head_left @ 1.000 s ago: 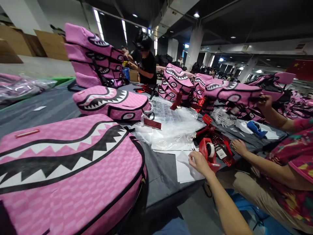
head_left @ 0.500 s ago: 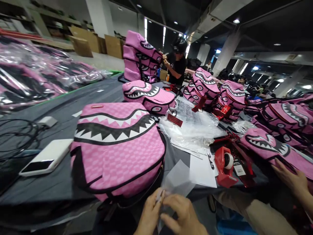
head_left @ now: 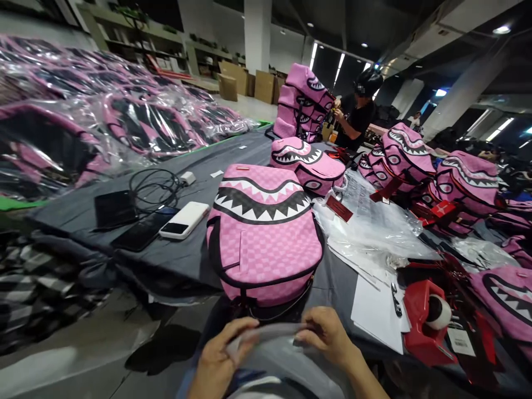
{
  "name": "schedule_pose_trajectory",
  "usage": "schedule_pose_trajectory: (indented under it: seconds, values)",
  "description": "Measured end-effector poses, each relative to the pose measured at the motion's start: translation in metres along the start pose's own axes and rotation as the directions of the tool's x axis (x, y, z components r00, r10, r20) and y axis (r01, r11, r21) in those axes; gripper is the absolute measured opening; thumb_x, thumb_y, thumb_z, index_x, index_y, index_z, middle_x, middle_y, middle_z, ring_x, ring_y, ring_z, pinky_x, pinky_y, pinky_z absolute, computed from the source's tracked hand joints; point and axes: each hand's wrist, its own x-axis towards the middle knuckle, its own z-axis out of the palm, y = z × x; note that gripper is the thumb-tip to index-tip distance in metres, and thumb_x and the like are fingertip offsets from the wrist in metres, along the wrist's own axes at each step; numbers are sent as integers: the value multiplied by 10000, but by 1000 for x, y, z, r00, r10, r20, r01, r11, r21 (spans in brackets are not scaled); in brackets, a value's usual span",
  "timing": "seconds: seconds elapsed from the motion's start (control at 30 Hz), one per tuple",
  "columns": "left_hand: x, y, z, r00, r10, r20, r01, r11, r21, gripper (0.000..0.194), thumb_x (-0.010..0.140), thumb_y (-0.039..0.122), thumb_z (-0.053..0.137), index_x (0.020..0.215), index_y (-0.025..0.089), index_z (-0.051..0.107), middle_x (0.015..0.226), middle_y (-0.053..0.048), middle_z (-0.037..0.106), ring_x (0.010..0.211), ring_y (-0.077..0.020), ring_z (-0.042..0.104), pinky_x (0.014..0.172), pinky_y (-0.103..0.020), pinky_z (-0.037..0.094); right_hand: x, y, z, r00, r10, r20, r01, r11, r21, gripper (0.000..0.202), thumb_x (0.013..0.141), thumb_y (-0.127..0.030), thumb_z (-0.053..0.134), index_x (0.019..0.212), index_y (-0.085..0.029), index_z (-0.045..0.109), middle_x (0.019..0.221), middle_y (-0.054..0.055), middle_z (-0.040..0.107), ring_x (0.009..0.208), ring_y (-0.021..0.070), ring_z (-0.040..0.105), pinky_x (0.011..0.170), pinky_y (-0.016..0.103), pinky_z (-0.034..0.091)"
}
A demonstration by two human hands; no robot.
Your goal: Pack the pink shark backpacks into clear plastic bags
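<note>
Both the left hand [head_left: 216, 360] and the right hand [head_left: 332, 338] show low in the head view, holding a translucent plastic sheet [head_left: 291, 360] between them. The right hand has its thumb and forefinger closed on one side of the edge; the left hand has its fingers curled at the other side, though whether some of them slip inside a fold I cannot tell. The edge bows across from one hand to the other, while the rest sags toward the person's lap.

The pink backpack [head_left: 266, 249] lies on the counter [head_left: 70, 208] straight beyond the hands, its shark-mouth front facing up. Its long axis runs mostly away from the person, with the near end just past the fingertips and apart from them; the left hand's fingertips look slightly nearer to that end. The plastic sheet lies on the person's side of it, crosswise to that axis.

Left of the pink backpack sit a white power bank [head_left: 185, 220] and a coiled cable [head_left: 153, 185]. To the right are white papers [head_left: 376, 313] and a red tape dispenser [head_left: 419, 327]. Farther back, a co-worker [head_left: 359, 119] stands beside a stack of pink bags [head_left: 291, 105].
</note>
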Motion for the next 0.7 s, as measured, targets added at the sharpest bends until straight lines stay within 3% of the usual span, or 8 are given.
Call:
schedule_pose_trajectory:
  seconds: [0.07,0.13,0.3,0.4,0.47,0.57,0.63,0.7]
  values:
    - [8,5,-3,946,-310,-96,284,935,-214,498,721,672,761,844,189,766,745,-41,730,684,-205,668,624,-268,560,4,-4,5,998,-8,-60,5,999,-42,361,989,-527,600,1128,-200,667,678,-19,641,531,107,517,539,222,420]
    - [18,11,-4,894,-443,-68,388,841,-378,578,659,709,786,853,166,755,723,-34,721,674,-204,661,618,-271,548,12,-7,6,993,-86,-79,81,994,-68,353,1016,-424,594,1304,-221,610,693,-25,663,513,101,522,527,218,406]
    - [30,15,-8,924,-381,-35,344,868,-359,568,655,724,781,775,173,717,684,-11,688,630,-161,618,586,-239,512,32,-6,-4,962,-269,39,272,950,-157,264,1054,-221,489,1234,-248,680,597,-53,585,469,78,480,497,215,338]
    - [19,14,-13,930,-107,-353,97,994,-45,465,754,664,740,775,201,702,676,2,669,619,-151,612,572,-230,509,34,-3,-7,961,-270,56,276,940,-198,276,1052,-208,485,1230,-234,694,591,-52,575,467,73,464,500,214,330]
    - [9,20,-13,835,293,-466,-180,945,273,228,873,450,717,856,223,701,734,8,682,683,-151,636,660,-237,538,33,-2,-7,961,-271,54,276,941,-198,277,1051,-208,487,1241,-227,688,605,-47,594,477,75,479,510,213,338]
    - [2,40,-3,681,718,-142,-569,641,514,146,952,123,584,1010,210,686,858,-20,714,843,-154,672,848,-267,548,33,-2,-5,956,-288,50,292,937,-190,263,1058,-217,482,1216,-209,692,603,-43,598,473,77,475,504,216,329]
    - [8,54,8,643,762,79,-692,533,487,207,975,75,503,1064,173,662,885,-45,707,859,-157,664,849,-281,540,33,-2,-4,954,-295,44,298,935,-190,255,1062,-223,482,1205,-202,692,592,-46,591,465,77,462,499,218,323]
    - [21,62,19,645,748,158,-714,516,473,178,997,108,473,1004,163,641,838,-39,677,788,-154,629,775,-288,522,34,-2,-3,954,-297,39,299,934,-196,253,1065,-231,484,1211,-208,689,588,-48,591,462,78,460,495,219,320]
